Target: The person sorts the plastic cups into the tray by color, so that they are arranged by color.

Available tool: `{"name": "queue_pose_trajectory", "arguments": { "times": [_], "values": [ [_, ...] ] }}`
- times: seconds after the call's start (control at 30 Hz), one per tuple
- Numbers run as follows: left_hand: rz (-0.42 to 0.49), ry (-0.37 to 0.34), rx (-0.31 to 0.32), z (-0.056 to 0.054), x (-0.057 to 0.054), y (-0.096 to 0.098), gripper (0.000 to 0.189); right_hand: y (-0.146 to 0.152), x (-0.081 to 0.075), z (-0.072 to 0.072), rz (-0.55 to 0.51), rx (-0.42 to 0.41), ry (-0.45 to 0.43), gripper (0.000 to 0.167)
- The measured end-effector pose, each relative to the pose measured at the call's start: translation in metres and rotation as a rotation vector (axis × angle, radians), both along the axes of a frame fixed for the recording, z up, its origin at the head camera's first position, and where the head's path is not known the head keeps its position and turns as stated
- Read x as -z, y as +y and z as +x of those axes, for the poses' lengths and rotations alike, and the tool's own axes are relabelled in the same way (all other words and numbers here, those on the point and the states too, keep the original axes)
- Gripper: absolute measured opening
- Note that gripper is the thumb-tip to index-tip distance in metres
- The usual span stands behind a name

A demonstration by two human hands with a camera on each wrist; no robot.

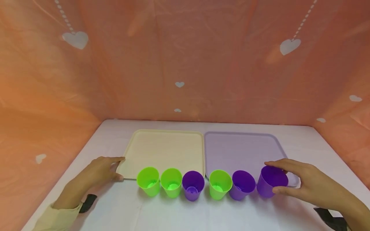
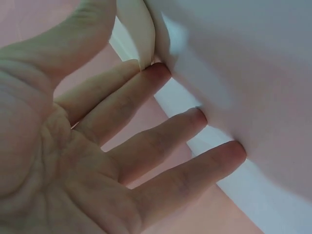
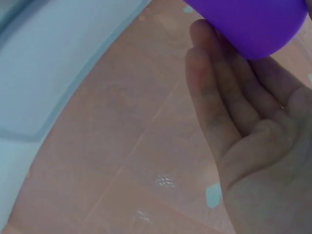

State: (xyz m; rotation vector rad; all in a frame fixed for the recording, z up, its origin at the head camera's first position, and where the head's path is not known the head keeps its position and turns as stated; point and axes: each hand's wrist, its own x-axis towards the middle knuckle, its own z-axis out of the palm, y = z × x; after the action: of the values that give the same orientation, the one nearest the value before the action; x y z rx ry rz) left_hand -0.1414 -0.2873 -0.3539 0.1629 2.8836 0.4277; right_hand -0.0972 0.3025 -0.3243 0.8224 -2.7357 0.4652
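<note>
At the right end of a row of cups, my right hand [image 1: 310,181] holds a purple cup [image 1: 264,187], thumb on its near side and fingers at the far rim. That cup [image 3: 253,24] also shows in the right wrist view, against my fingers. My left hand [image 1: 99,170] touches the left edge of a cream tray [image 1: 164,150]; its fingers [image 2: 180,180] are extended and spread in the left wrist view. Left of the held cup stand another purple cup [image 1: 242,187], a green cup [image 1: 219,187], a third purple cup [image 1: 193,189] and two green cups [image 1: 171,186], [image 1: 149,184] further left.
A lilac tray [image 1: 240,147] lies against the cream tray's right side, behind the cups. Both trays rest on a white-covered table [image 1: 179,215]. Orange cloth [image 1: 179,57] with white hearts surrounds the back and sides.
</note>
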Motion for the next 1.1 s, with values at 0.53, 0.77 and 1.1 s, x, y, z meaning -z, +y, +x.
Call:
{"name": "queue_pose_trajectory", "arguments": {
  "times": [0.53,0.77,1.1],
  "values": [
    [-0.033,0.088,-0.001,-0.001,-0.001,0.0,0.079,-0.008,-0.028,-0.031,-0.007,-0.027,-0.01,0.067],
    [-0.026,0.061,-0.037,-0.001,0.0,0.0,0.08,-0.031,-0.03,-0.051,-0.003,-0.106,-0.057,0.062],
    [-0.025,0.056,-0.051,0.002,0.001,0.002,0.08,-0.072,-0.035,-0.073,0.088,-0.107,-0.124,0.064]
  ]
}}
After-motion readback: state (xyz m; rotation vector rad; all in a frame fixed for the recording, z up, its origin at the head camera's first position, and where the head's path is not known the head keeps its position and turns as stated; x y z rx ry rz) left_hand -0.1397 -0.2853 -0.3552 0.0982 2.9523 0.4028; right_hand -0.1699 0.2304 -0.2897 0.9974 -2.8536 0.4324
